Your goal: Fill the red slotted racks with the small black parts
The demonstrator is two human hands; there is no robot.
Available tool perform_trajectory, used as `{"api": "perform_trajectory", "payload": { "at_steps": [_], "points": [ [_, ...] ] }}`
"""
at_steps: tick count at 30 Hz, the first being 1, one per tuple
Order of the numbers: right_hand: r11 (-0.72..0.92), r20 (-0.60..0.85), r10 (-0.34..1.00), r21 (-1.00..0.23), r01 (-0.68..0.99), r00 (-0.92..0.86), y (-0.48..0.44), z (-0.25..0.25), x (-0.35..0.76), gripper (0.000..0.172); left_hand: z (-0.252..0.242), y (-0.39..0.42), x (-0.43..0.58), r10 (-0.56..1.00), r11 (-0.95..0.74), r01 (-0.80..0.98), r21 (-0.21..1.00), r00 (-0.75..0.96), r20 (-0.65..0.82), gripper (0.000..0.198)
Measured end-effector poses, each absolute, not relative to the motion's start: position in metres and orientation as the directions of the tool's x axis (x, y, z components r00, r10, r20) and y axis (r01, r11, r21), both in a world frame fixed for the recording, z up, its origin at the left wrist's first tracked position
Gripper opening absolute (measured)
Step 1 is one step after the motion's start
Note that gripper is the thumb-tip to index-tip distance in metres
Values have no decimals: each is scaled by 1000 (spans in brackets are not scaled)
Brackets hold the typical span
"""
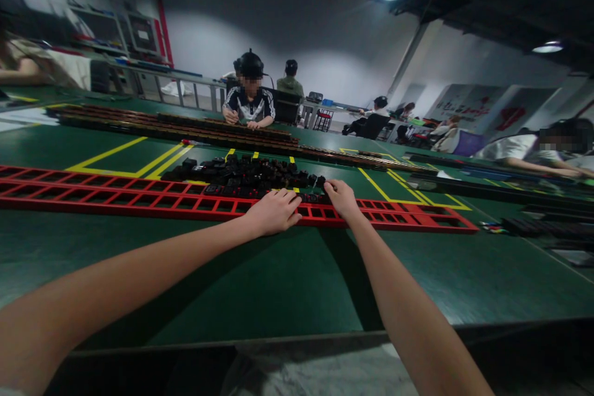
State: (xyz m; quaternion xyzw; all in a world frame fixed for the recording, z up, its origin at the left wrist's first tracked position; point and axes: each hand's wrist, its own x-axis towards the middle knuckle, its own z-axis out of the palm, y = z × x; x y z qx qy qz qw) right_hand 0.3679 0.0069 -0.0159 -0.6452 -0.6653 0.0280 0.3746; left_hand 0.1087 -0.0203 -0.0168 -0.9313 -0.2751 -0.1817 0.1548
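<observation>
A long red slotted tray (pixel 139 201) lies across the green table (pixel 260 284) in front of me. Behind it sits a heap of small black parts (pixel 241 174). My left hand (pixel 273 211) rests on the red tray with its fingers curled and pressed down near the heap's front edge; what is under them is hidden. My right hand (pixel 342 198) reaches over the tray, its fingers bent and touching black parts at the heap's right end.
Yellow tape lines (pixel 134 161) mark the table. Long dark trays (pixel 185 127) run across the far side, where a person with a head-worn camera (pixel 250 102) sits. Other people sit at the left (pixel 28 62) and right (pixel 542 151). The near table edge (pixel 297 337) is close to me.
</observation>
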Motion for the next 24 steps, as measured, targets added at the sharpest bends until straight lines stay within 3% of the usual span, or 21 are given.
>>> {"api": "perform_trajectory", "payload": {
  "at_steps": [2,5,7,10,19,24],
  "points": [
    [154,464,843,-692,705,271,7,-15,373,21,-17,-20,108,457,-800,570,-187,781,425,41],
    [160,334,830,-910,382,447,7,-13,377,27,-17,-20,108,457,-799,570,-190,782,424,42],
    [181,258,841,-963,201,476,6,-12,378,25,-17,-20,108,460,-796,572,-196,783,418,43],
    [206,217,851,-976,77,478,5,-11,378,23,-18,-21,108,463,-792,576,-203,783,416,44],
    [220,237,857,-971,92,457,7,-14,377,23,-17,-21,108,457,-800,568,-190,784,419,44],
    [216,329,867,-925,312,374,10,-19,374,28,-18,-20,106,467,-802,570,-179,785,408,45]
  ]
}}
